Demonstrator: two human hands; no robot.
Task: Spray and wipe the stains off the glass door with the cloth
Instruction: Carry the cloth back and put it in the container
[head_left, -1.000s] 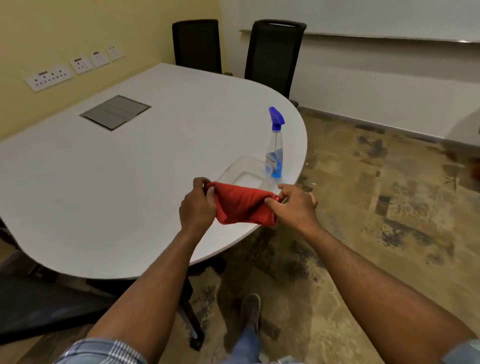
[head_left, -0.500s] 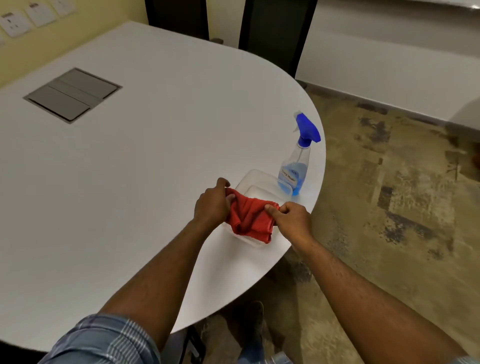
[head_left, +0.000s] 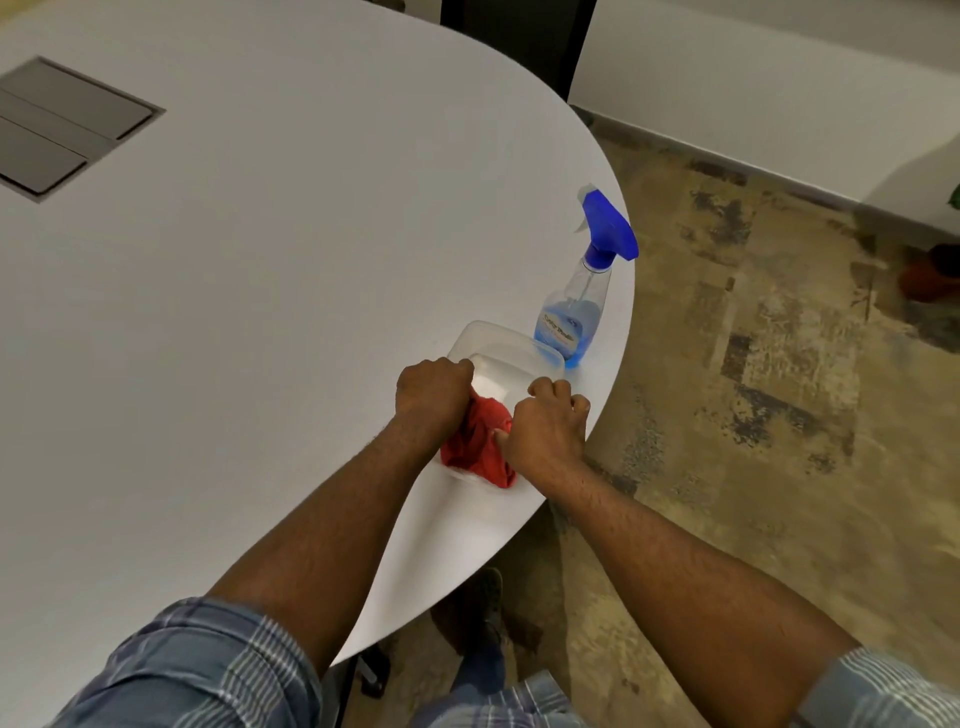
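Observation:
A bunched red cloth (head_left: 480, 447) sits low over a clear plastic tub (head_left: 506, 345) near the table's right edge. My left hand (head_left: 431, 392) grips the cloth's left side. On the right side my right hand (head_left: 548, 431) holds it with curled fingers. A clear spray bottle (head_left: 576, 312) with blue liquid and a blue trigger head stands upright just behind the tub. No glass door is in view.
The big white oval table (head_left: 260, 312) has a grey cable hatch (head_left: 57, 124) at the far left. A dark chair back (head_left: 519, 36) stands behind the table. Mottled floor (head_left: 753, 415) and a white wall base lie to the right.
Both hands have lowered the red cloth from above the table edge down into the tub. The cloth is more bunched, and my view has moved closer to the table.

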